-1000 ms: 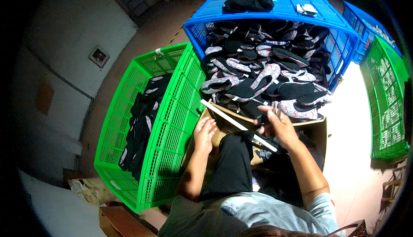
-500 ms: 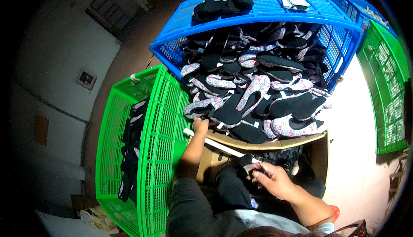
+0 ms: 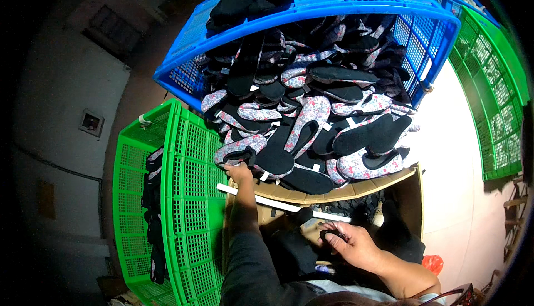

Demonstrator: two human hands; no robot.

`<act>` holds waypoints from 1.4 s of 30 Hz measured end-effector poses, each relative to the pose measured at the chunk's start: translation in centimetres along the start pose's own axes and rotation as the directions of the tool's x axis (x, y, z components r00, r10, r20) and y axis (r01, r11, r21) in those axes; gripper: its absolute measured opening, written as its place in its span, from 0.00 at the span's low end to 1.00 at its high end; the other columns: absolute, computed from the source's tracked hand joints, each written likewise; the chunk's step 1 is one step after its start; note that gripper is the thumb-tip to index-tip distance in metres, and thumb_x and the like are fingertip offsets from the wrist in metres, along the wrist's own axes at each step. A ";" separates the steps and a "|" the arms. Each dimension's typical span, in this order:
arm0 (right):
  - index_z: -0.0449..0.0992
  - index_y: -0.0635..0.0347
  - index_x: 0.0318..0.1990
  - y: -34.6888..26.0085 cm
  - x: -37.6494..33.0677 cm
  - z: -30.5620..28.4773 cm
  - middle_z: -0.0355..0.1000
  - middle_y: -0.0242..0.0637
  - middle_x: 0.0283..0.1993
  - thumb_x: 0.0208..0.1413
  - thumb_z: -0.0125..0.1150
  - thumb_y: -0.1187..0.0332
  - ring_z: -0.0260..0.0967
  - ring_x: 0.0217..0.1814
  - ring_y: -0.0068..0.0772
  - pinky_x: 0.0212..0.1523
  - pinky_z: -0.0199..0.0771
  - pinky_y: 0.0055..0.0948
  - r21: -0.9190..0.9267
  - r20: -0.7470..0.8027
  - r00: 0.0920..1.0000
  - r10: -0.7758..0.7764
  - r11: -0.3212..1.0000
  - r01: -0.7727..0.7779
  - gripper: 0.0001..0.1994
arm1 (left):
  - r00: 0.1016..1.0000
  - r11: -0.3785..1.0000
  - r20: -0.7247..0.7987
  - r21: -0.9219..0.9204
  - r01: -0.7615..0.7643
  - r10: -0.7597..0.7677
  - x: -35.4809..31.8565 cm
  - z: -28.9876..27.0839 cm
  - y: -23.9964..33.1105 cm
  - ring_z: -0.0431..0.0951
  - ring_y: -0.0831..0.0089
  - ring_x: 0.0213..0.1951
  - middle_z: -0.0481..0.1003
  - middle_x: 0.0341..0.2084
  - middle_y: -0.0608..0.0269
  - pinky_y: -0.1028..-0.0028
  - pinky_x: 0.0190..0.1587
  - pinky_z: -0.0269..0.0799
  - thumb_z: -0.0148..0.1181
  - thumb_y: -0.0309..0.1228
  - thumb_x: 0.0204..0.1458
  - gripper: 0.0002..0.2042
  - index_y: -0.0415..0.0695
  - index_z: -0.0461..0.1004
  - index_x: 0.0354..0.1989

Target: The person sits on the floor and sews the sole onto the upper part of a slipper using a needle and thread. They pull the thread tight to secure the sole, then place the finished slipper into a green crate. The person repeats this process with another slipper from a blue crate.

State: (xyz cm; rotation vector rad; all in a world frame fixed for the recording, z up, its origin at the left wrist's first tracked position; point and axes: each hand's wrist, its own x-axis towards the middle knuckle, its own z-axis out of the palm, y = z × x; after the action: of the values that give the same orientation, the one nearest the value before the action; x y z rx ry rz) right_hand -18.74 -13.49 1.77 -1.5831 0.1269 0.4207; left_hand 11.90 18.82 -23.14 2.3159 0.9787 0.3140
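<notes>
My left hand (image 3: 239,173) reaches forward to the near left edge of a heap of slippers, its fingers closed on the rim of a floral slipper (image 3: 236,147) with a dark lining. Other floral slippers with black soles (image 3: 347,136) lie tangled beside and behind it. Low in front of my body, my right hand (image 3: 353,245) is curled, thumb against fingers, around something small and dark. Its kind cannot be made out.
The heap spills from a blue crate (image 3: 167,75) lying on its side, over a cardboard box (image 3: 328,195). A white bar (image 3: 283,205) crosses the box. Black items lie on the crate's upper side. A green crate (image 3: 194,195) stands left, another (image 3: 489,95) right.
The view has shifted, so the crates and slippers sit further left in the picture. My left hand stays at the same floral slipper. My right hand remains curled low in front of me.
</notes>
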 end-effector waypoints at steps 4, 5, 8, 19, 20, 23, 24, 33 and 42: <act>0.75 0.60 0.54 0.3 0.1 0.2 0.80 0.39 0.40 0.66 0.57 0.67 0.80 0.39 0.29 0.41 0.78 0.30 0.002 -0.004 1.000 -0.030 1.000 0.030 0.13 | 0.997 0.997 0.033 0.009 -0.073 0.073 0.5 0.2 -1.0 0.72 0.39 0.52 0.66 0.53 0.37 0.50 0.55 0.69 0.67 0.30 0.48 0.33 0.45 0.56 0.61; 0.75 0.60 0.54 0.2 0.1 0.3 0.80 0.39 0.40 0.66 0.57 0.67 0.80 0.40 0.29 0.41 0.78 0.29 0.015 -0.001 1.000 -0.018 1.000 0.018 0.13 | 0.992 0.992 0.039 0.040 -0.122 0.120 0.0 0.2 -0.6 0.71 0.39 0.53 0.67 0.53 0.38 0.49 0.55 0.68 0.67 0.30 0.48 0.32 0.46 0.57 0.60; 0.74 0.61 0.55 -0.1 0.2 0.4 0.80 0.40 0.41 0.66 0.56 0.68 0.80 0.43 0.28 0.44 0.78 0.29 0.035 0.017 1.000 -0.001 0.999 0.001 0.13 | 0.976 0.970 0.076 0.122 -0.211 0.203 -0.8 0.5 -0.3 0.72 0.40 0.53 0.62 0.58 0.38 0.52 0.56 0.70 0.68 0.29 0.48 0.35 0.48 0.56 0.65; 0.74 0.62 0.55 -0.4 0.7 1.4 0.80 0.41 0.43 0.67 0.56 0.70 0.80 0.47 0.28 0.46 0.78 0.27 0.039 0.073 0.995 0.069 0.997 -0.072 0.13 | 0.978 0.937 0.205 0.347 -0.047 -0.027 2.4 4.8 -2.4 0.68 0.47 0.61 0.64 0.61 0.46 0.56 0.63 0.65 0.70 0.37 0.47 0.50 0.52 0.40 0.75; 0.74 0.62 0.55 -0.3 0.9 1.5 0.80 0.41 0.43 0.67 0.56 0.70 0.80 0.47 0.28 0.46 0.78 0.27 0.042 0.060 0.995 0.081 0.996 -0.083 0.13 | 0.973 0.906 0.229 0.401 -0.132 0.040 2.5 6.4 -3.8 0.68 0.48 0.60 0.66 0.59 0.45 0.56 0.64 0.65 0.68 0.39 0.50 0.45 0.50 0.45 0.73; 0.74 0.62 0.55 -0.6 1.0 2.1 0.80 0.40 0.43 0.67 0.56 0.71 0.80 0.47 0.27 0.46 0.78 0.27 0.056 0.124 0.992 0.034 0.998 -0.041 0.12 | 0.918 0.912 0.189 -0.158 0.378 -0.347 10.3 6.8 -10.3 0.66 0.49 0.63 0.65 0.62 0.48 0.55 0.65 0.63 0.55 0.50 0.57 0.33 0.47 0.57 0.66; 0.74 0.63 0.55 -0.6 0.8 2.1 0.80 0.40 0.43 0.67 0.56 0.71 0.80 0.46 0.28 0.46 0.78 0.27 0.071 0.162 0.987 -0.022 0.997 0.011 0.12 | 0.868 0.787 0.163 -0.369 0.494 -0.469 14.5 4.8 -12.1 0.64 0.49 0.64 0.64 0.65 0.49 0.55 0.66 0.62 0.48 0.56 0.60 0.31 0.45 0.61 0.64; 0.73 0.61 0.56 0.4 1.4 1.8 0.80 0.42 0.42 0.66 0.56 0.69 0.80 0.45 0.29 0.44 0.78 0.28 -0.013 0.070 0.995 0.067 0.998 -0.066 0.13 | 0.932 0.951 0.191 0.059 0.303 -0.309 6.8 8.3 -6.6 0.70 0.47 0.56 0.70 0.53 0.45 0.55 0.57 0.67 0.53 0.50 0.58 0.25 0.41 0.68 0.52; 0.73 0.61 0.57 0.5 0.8 1.3 0.79 0.42 0.45 0.67 0.56 0.69 0.80 0.47 0.30 0.46 0.78 0.29 0.013 0.091 0.995 0.051 0.999 -0.052 0.14 | 0.980 0.980 0.172 0.188 0.067 -0.099 4.5 4.4 -3.4 0.76 0.46 0.48 0.75 0.41 0.42 0.55 0.49 0.73 0.57 0.45 0.55 0.20 0.36 0.74 0.39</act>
State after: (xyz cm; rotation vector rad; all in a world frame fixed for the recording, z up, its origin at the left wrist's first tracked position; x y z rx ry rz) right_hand -18.38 -12.10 1.05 -1.5456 0.1012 0.5302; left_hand 15.02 22.00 -28.82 2.4072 1.0463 -0.0213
